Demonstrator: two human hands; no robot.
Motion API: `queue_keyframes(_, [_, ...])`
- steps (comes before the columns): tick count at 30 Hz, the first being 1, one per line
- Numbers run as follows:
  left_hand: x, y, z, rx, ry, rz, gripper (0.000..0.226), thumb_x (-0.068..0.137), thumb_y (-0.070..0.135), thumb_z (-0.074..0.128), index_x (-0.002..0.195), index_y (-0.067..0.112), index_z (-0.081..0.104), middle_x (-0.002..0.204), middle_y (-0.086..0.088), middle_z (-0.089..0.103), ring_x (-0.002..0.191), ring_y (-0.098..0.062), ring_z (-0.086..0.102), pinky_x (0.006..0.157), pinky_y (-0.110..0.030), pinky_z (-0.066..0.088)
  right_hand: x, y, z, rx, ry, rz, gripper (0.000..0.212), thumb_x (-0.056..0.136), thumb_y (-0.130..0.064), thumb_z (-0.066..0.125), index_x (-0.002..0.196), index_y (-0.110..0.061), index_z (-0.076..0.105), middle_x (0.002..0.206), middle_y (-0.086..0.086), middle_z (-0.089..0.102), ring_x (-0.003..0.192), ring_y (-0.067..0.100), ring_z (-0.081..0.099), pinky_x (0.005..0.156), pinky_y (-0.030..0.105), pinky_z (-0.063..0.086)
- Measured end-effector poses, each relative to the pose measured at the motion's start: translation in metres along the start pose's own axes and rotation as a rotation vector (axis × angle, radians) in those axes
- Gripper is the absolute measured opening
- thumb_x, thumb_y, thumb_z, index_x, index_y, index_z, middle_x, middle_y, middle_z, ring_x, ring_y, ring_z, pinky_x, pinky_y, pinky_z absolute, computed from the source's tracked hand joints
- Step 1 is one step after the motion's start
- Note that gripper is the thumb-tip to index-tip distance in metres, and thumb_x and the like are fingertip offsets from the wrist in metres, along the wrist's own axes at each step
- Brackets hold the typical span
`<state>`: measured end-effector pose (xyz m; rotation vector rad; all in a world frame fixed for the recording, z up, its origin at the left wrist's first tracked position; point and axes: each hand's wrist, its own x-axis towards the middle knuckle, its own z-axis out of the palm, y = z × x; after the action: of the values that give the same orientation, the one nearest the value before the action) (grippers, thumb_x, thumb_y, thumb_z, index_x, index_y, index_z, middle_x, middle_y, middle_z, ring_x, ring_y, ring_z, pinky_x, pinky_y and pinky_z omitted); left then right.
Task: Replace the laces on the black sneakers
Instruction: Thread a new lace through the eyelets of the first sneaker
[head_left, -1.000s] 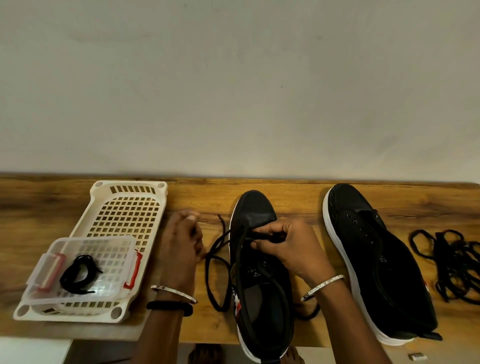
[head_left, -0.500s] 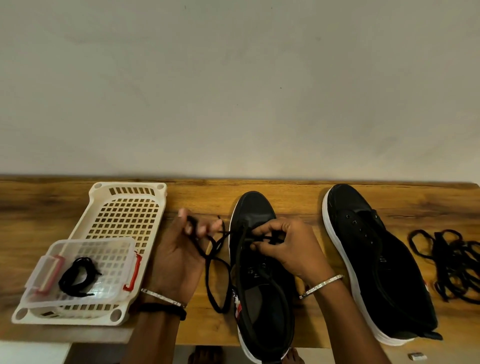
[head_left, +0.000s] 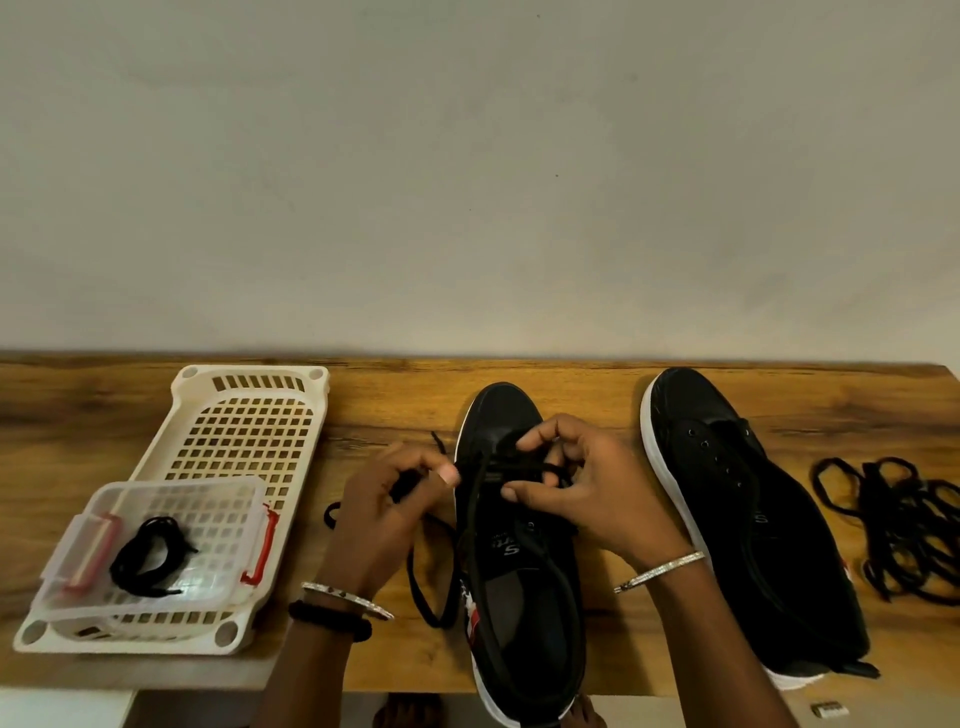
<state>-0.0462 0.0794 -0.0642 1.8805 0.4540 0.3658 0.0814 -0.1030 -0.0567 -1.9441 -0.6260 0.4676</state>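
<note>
We've got one black sneaker (head_left: 519, 587) in the middle of the wooden table (head_left: 78, 447), toe toward the wall and heel poking past the near edge. Both hands are on its black lace (head_left: 422, 582). The left hand (head_left: 382, 519), just left of the shoe, pinches one end between thumb and fingers. The right hand (head_left: 592, 499) sits over the front eyelets with its fingers curled round the lace where it crosses the shoe. The slack loops on the table beside the sneaker.

For writing, there's a white "S" inside the shoe with some tiny lettering next to it that we can't read. There's also a red-and-white patch on its side, too blurry to make out.

The second sneaker (head_left: 753, 525) stands just to the right with bare eyelets, and it shows what looks like the same "S" mark. Further right is a tangled pile of black laces (head_left: 906, 525).

Over on the left, a cream slotted basket (head_left: 249, 410) carries a clear box (head_left: 171, 493) with red clasps, and a coiled lace (head_left: 148, 551) sits inside the box.
</note>
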Motion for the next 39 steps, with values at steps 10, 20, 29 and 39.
queue_keyframes(10, [0.004, 0.018, -0.004, -0.959, 0.166, -0.261, 0.034, 0.102, 0.020, 0.042, 0.068, 0.017, 0.043, 0.059, -0.001, 0.045, 0.058, -0.017, 0.052, 0.065, -0.033, 0.056, -0.007, -0.004, -0.031, 0.799, 0.209, 0.148, 0.046, 0.066, -0.009, 0.080, 0.110, -0.011, 0.068, 0.072, 0.000, 0.067, 0.071, 0.012, 0.064, 0.070, 0.027, 0.051])
queue_keyframes(20, [0.001, 0.004, 0.012, -0.033, 0.091, -0.054, 0.012, 0.086, 0.012, 0.074, 0.092, 0.023, 0.070, 0.056, 0.011, 0.051, 0.052, -0.006, 0.048, 0.056, -0.020, 0.044, -0.001, 0.003, -0.022, 0.744, 0.264, 0.046, 0.062, 0.075, 0.022, 0.069, 0.124, -0.016, 0.065, 0.104, 0.003, 0.067, 0.089, 0.013, 0.064, 0.081, 0.028, 0.056])
queue_keyframes(29, [0.004, -0.004, 0.011, 0.027, 0.064, -0.034, 0.022, 0.096, 0.016, 0.061, 0.075, 0.015, 0.066, 0.062, 0.005, 0.062, 0.058, -0.010, 0.058, 0.058, -0.027, 0.046, 0.000, 0.001, -0.017, 0.676, 0.367, -0.019, 0.063, 0.080, 0.025, 0.062, 0.124, -0.019, 0.062, 0.122, 0.009, 0.063, 0.085, 0.007, 0.068, 0.081, 0.022, 0.055])
queue_keyframes(39, [0.007, 0.016, 0.004, -1.136, 0.170, -0.361, 0.042, 0.103, 0.025, 0.039, 0.063, 0.019, 0.049, 0.060, 0.001, 0.050, 0.062, -0.015, 0.057, 0.062, -0.028, 0.053, 0.002, -0.001, -0.004, 0.542, 0.340, -0.018, 0.051, 0.083, 0.024, 0.060, 0.114, -0.016, 0.065, 0.112, 0.008, 0.066, 0.083, 0.005, 0.068, 0.078, 0.019, 0.055])
